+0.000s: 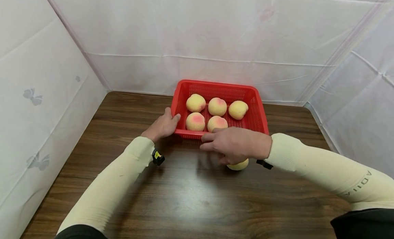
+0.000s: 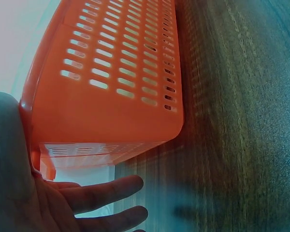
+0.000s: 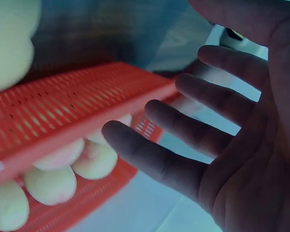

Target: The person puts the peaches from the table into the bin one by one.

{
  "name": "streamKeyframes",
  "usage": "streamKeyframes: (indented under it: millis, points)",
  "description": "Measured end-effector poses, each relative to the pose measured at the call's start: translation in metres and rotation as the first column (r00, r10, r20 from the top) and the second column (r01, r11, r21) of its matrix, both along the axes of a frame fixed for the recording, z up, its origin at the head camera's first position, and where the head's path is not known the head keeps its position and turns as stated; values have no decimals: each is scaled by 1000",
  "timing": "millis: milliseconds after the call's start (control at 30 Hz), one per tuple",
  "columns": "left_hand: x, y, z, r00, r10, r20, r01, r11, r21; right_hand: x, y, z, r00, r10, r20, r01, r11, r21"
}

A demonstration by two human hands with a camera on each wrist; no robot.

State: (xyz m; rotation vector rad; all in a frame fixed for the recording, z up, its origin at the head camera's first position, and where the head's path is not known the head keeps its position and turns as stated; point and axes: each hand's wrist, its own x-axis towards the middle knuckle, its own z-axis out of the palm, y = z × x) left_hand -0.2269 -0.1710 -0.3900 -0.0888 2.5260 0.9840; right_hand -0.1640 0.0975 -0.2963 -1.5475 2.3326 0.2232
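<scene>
A red plastic basket (image 1: 218, 84) with slotted walls holds several yellow peaches with pink blush, among them a front-left peach (image 1: 195, 122). My left hand (image 1: 163, 125) grips the basket's left side, thumb over the rim and fingers outside below it. The left wrist view shows those fingers (image 2: 106, 193) stretched along the outer wall. Over the basket's front edge is my right hand (image 1: 235, 143), empty, fingers spread and fairly straight in the right wrist view. One loose peach (image 1: 239, 165) lies on the table in front of the basket, mostly hidden beneath the right hand.
The basket stands at the back of a dark wood-grain table (image 1: 191, 198), close to a white back sheet (image 1: 184, 33). White sheets also enclose the left and right sides. Both wrists wear a small black camera, such as the left wrist camera (image 1: 158, 159).
</scene>
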Motion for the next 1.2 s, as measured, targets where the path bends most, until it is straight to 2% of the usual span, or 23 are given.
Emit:
streamKeyframes:
  millis: [167, 467, 867, 1200]
  points:
    - [0, 0, 0, 1000, -2, -2, 2, 1000, 2, 8, 8, -16, 997, -54, 59, 51, 997, 52]
    - [0, 1, -1, 1000, -4, 5, 4, 1000, 11, 15, 22, -37, 994, -97, 47, 92, 990, 106]
    - [-1, 0, 2, 999, -4, 37, 4, 1000, 2, 16, 35, -59, 990, -106, -89, 114, 989, 92]
    - [0, 1, 3, 999, -6, 34, 6, 1000, 13, 15, 44, -72, 983, -136, -122, 149, 983, 111]
